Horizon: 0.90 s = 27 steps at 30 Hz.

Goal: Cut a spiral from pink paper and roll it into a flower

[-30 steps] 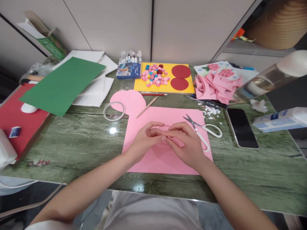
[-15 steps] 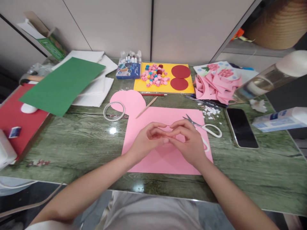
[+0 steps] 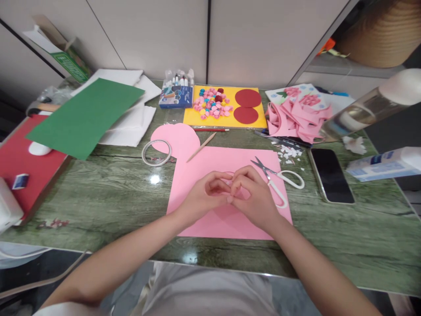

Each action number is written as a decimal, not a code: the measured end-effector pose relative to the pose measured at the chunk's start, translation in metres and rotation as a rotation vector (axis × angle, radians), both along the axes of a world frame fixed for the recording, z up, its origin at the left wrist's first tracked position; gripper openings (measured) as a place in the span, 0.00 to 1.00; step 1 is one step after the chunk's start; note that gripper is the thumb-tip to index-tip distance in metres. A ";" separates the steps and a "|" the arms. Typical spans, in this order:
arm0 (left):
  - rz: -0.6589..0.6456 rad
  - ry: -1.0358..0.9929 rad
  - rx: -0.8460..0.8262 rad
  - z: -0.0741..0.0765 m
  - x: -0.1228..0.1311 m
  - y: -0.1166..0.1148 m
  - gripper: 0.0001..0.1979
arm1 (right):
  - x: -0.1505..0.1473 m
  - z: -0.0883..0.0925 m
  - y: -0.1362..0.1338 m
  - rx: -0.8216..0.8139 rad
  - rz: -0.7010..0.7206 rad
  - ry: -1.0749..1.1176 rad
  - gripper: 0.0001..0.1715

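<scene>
My left hand (image 3: 209, 193) and my right hand (image 3: 255, 195) meet fingertip to fingertip above a pink sheet of paper (image 3: 204, 226). Both have curled, pinching fingers around a small pink paper piece (image 3: 226, 173), of which only a thin edge shows; the rest is hidden or blends with the sheet. White-handled scissors (image 3: 279, 194) lie partly spread on the sheet, just right of my right hand. A wooden stick (image 3: 201, 147) with pointed ends crosses the sheet's top left edge. Pink paper circles (image 3: 177, 137) lie beyond it.
A tape roll (image 3: 144, 153) lies left of the sheet. Behind are a yellow sheet (image 3: 189, 117) with small rolled pieces and dark red circles (image 3: 247, 98), and a marker box (image 3: 177, 95). Pink scraps (image 3: 297, 117), a phone (image 3: 332, 175) and bottles stand or lie right; green paper (image 3: 87, 116) left.
My right hand has turned slightly and shifted a little left, its fingers closing in on the left fingertips. More of the scissors' lower handle shows. Everything else stays put.
</scene>
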<state>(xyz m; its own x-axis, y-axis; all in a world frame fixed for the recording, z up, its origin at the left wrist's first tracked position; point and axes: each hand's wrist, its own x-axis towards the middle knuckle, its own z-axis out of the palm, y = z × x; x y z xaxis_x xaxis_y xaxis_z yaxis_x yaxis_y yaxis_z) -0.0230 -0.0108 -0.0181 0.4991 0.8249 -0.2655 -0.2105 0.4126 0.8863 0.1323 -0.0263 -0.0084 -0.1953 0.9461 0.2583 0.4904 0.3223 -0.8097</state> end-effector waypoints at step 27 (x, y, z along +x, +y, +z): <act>0.088 -0.022 -0.025 0.000 -0.001 0.002 0.16 | 0.002 -0.002 0.003 0.057 -0.047 -0.055 0.06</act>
